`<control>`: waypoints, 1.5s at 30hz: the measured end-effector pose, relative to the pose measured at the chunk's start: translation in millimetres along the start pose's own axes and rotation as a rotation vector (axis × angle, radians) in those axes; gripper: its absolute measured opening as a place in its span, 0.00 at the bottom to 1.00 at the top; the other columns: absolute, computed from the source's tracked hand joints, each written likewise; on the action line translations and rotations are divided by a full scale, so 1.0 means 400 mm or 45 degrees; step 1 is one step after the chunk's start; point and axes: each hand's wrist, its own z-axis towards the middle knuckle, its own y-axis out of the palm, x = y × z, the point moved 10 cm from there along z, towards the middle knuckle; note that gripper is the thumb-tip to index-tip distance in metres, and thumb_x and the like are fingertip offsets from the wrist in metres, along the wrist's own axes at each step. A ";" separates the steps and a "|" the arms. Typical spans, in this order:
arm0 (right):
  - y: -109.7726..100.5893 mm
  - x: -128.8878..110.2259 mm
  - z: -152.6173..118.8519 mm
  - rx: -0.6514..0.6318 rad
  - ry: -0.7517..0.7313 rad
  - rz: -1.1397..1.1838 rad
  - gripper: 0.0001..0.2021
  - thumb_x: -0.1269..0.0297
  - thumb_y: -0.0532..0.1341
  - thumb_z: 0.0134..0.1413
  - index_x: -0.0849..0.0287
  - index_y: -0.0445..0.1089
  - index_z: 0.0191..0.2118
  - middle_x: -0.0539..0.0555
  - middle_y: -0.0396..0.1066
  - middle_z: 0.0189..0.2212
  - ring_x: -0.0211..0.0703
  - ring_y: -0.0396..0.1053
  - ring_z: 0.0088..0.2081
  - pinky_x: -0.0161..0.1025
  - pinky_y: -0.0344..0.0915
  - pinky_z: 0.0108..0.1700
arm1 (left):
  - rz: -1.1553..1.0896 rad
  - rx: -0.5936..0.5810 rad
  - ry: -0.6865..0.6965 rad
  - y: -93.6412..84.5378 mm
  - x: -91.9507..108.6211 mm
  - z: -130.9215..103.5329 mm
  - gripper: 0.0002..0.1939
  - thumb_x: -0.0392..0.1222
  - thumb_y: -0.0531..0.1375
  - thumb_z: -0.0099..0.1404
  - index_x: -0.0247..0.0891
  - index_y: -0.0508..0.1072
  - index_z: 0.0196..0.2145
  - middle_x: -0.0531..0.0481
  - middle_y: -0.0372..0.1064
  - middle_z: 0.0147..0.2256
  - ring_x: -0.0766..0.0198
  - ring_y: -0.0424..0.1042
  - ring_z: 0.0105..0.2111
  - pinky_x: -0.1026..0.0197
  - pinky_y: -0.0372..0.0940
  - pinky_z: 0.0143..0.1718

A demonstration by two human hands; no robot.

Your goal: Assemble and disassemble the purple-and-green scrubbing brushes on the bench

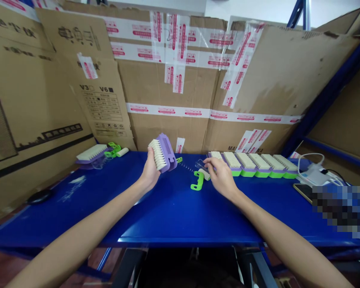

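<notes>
My left hand (149, 172) grips a purple brush body (167, 153) with cream bristles, tilted above the blue table, bristles facing left. My right hand (220, 176) pinches a small clear plastic piece (200, 164) between thumb and fingers. Just below and left of that hand lie a green bracket (197, 181) and a cream roller (204, 174). A thin spring (187, 166) and a small green part (179, 160) lie between the two hands. Behind my right hand begins a row of several brushes (247, 163) with cream bristles, most with green lower parts.
At the left lie another purple brush (92, 153), green parts (113, 149) and a black round object (39, 197). On the right are a phone (303, 192) and a white power strip (313, 175) with cables. Cardboard walls (168, 88) bound the blue table (174, 224).
</notes>
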 end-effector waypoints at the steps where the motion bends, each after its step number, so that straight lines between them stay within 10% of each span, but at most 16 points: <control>1: 0.000 0.009 0.002 0.000 0.007 -0.013 0.12 0.67 0.55 0.77 0.52 0.77 0.50 0.58 0.84 0.43 0.58 0.78 0.47 0.55 0.71 0.54 | 0.003 -0.009 -0.001 0.002 0.001 0.000 0.39 0.75 0.54 0.80 0.43 0.72 0.71 0.37 0.82 0.60 0.47 0.84 0.56 0.52 0.83 0.49; 9: 0.033 0.033 0.003 -0.112 0.006 -0.027 0.11 0.68 0.55 0.77 0.54 0.76 0.50 0.60 0.83 0.48 0.59 0.79 0.51 0.57 0.72 0.56 | 0.078 -0.169 -0.056 0.039 0.010 -0.027 0.41 0.77 0.53 0.79 0.36 0.76 0.63 0.35 0.84 0.45 0.48 0.85 0.40 0.51 0.80 0.35; 21: 0.053 -0.178 -0.053 -0.402 -0.357 0.238 0.11 0.55 0.58 0.82 0.50 0.75 0.56 0.55 0.79 0.42 0.52 0.77 0.42 0.54 0.75 0.51 | 0.332 -0.308 -0.100 0.093 -0.011 -0.067 0.41 0.79 0.54 0.77 0.35 0.83 0.42 0.42 0.81 0.29 0.57 0.78 0.25 0.59 0.71 0.26; 29: 0.034 -0.176 -0.054 -0.292 -0.301 0.206 0.19 0.45 0.62 0.79 0.51 0.68 0.37 0.52 0.74 0.31 0.49 0.71 0.34 0.49 0.70 0.39 | 0.957 -0.604 0.824 0.194 0.134 -0.198 0.40 0.73 0.61 0.77 0.39 0.73 0.71 0.36 0.81 0.59 0.46 0.82 0.54 0.48 0.75 0.58; 37: -0.003 -0.141 -0.041 -0.142 -0.220 0.195 0.17 0.42 0.61 0.78 0.51 0.69 0.45 0.54 0.77 0.35 0.49 0.73 0.35 0.49 0.71 0.40 | 1.140 -0.532 1.085 0.179 0.144 -0.191 0.54 0.78 0.70 0.65 0.43 0.64 0.74 0.33 0.75 0.63 0.39 0.80 0.61 0.36 0.74 0.65; 45: -0.004 -0.155 -0.043 -0.160 -0.263 0.247 0.25 0.39 0.68 0.72 0.51 0.70 0.59 0.57 0.77 0.43 0.54 0.75 0.39 0.55 0.74 0.45 | 0.915 -0.778 1.401 0.216 0.159 -0.244 0.39 0.49 0.73 0.75 0.53 0.56 0.72 0.36 0.72 0.67 0.45 0.75 0.69 0.25 0.66 0.72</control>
